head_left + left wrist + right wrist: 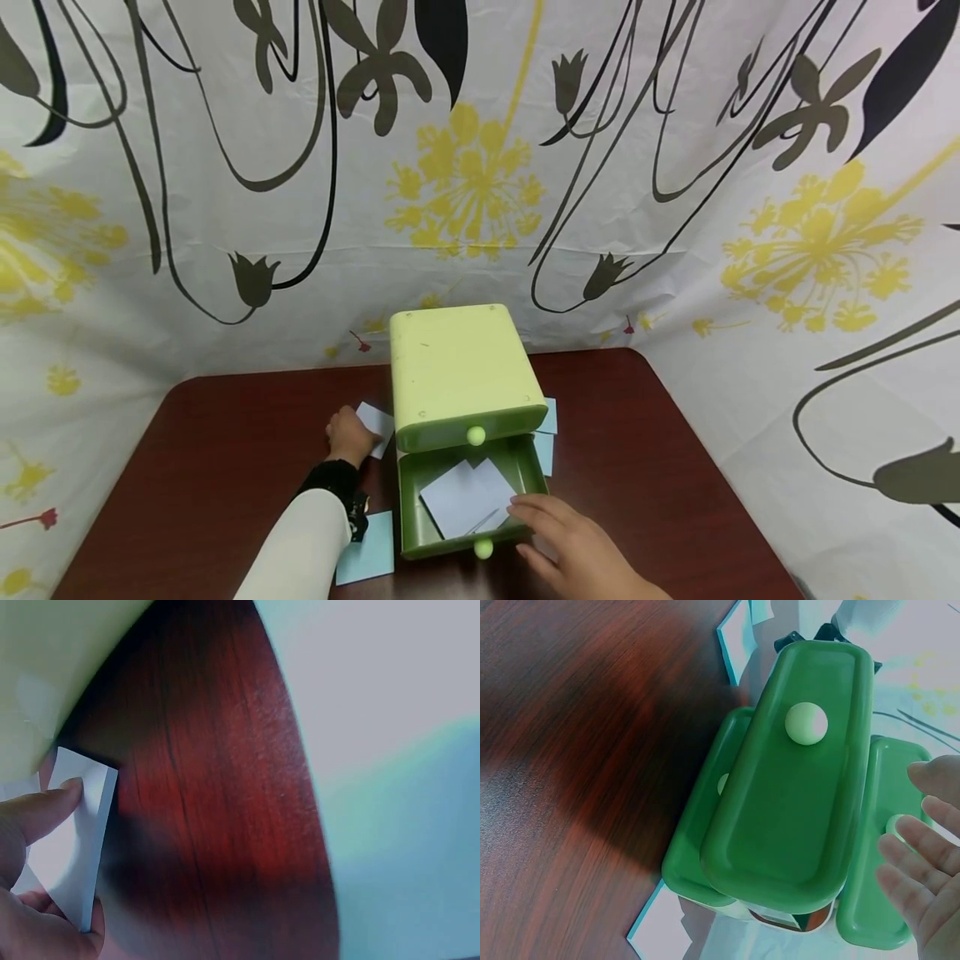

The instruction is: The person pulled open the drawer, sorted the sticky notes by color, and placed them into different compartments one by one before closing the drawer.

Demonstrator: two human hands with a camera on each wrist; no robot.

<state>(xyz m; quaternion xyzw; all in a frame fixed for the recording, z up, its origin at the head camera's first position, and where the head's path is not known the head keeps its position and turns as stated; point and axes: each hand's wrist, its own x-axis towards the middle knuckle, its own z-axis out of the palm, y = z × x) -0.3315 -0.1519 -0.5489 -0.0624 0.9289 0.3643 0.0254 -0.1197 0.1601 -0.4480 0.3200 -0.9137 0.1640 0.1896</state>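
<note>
A pale yellow cabinet (461, 358) with green drawers stands on the table. Its middle drawer (787, 810) is pulled out, and white paper pads (461, 496) lie inside with a thin pen-like strip on them. Left of the cabinet, my left hand (351, 433) pinches a white paper pad (81, 844), thumb on its face and fingers beneath. My right hand (581, 546) has its fingers extended, fingertips at the right rim of the drawer in the head view. The right wrist view shows its palm (945, 907) holding nothing.
A light blue pad (367, 552) lies left of the open drawer, partly behind my left sleeve. More light blue pads (550, 417) lie along the cabinet's right side. A patterned cloth (465, 275) hangs behind the dark red-brown table (240, 450).
</note>
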